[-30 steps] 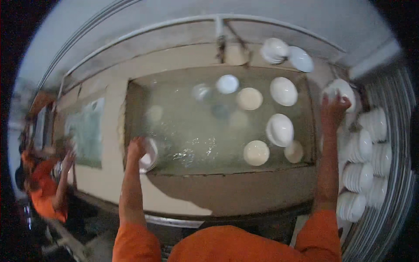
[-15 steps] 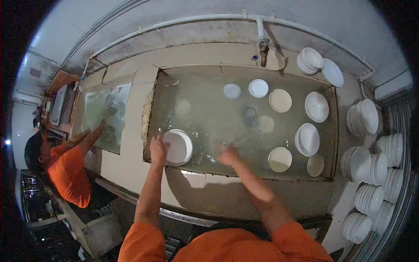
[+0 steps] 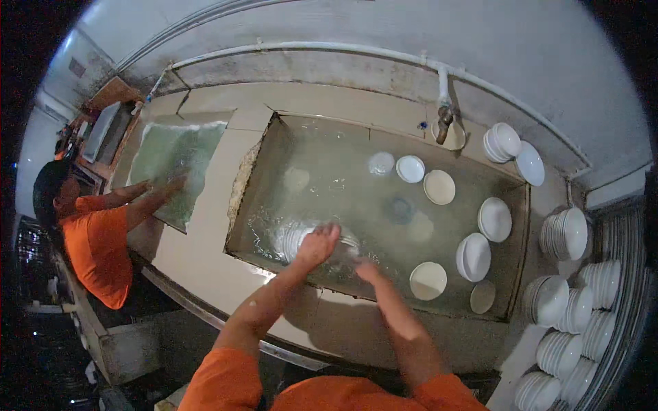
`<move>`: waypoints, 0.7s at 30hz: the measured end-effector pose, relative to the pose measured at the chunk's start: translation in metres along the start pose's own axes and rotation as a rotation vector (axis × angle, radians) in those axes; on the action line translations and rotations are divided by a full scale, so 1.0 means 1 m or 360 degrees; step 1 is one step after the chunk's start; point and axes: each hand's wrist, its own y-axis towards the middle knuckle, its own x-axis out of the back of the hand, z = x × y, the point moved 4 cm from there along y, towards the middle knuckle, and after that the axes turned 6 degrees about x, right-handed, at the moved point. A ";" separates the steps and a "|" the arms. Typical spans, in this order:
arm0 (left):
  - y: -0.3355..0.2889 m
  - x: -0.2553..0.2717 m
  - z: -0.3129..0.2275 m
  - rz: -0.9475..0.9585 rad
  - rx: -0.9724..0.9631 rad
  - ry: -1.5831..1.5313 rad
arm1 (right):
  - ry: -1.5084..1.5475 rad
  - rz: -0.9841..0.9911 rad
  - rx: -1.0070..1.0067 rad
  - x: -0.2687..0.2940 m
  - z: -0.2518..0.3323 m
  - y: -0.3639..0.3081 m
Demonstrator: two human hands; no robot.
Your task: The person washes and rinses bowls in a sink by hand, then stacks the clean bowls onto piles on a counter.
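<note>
A stack of white dishes (image 3: 293, 240) lies tilted in the cloudy water near the front left of the large basin (image 3: 241, 193), its rims showing as ribbed lines. My left hand (image 3: 319, 245) is over the middle of the stack, fingers stretched toward the far right. By the stack's right end, my right hand (image 3: 368, 270) reaches into the water, its fingertips blurred and partly under. Splashes surround the stack. Farther right, a cream bowl (image 3: 428, 281) and a white oval bowl (image 3: 473, 257) sit in the water.
Several more dishes are in the basin, including a cream plate (image 3: 439, 187). A tap (image 3: 445, 123) hangs over the far edge. White dish stacks (image 3: 546, 300) line the right side. At left, a co-worker in an orange shirt (image 3: 99, 243) reaches into a smaller basin (image 3: 185, 161).
My left hand has moved right, from the stack's left rim to across it. The stack has tipped from facing up to showing its side rims. The view has shifted slightly.
</note>
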 end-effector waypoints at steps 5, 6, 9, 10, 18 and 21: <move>0.066 -0.046 -0.053 0.0225 0.0456 -0.0445 | 0.0242 -0.0120 -0.0273 0.063 -0.085 -0.034; 0.070 -0.053 -0.062 0.0153 0.0556 -0.0590 | 0.0365 -0.0131 -0.0316 0.073 -0.092 -0.042; 0.027 -0.087 0.009 -0.0807 0.0607 -0.0777 | 0.1446 -0.0768 -0.0204 0.090 0.016 -0.046; 0.040 -0.093 -0.023 -0.0516 0.0690 -0.1485 | 0.1266 -0.0904 -0.0117 0.111 -0.004 -0.053; 0.040 -0.047 -0.127 0.0234 0.0800 -0.2909 | 0.0741 -0.1436 0.0326 0.201 0.056 -0.134; 0.037 -0.008 -0.140 -0.0674 0.0239 -0.1894 | 0.0639 -0.1486 0.0117 0.211 0.054 -0.147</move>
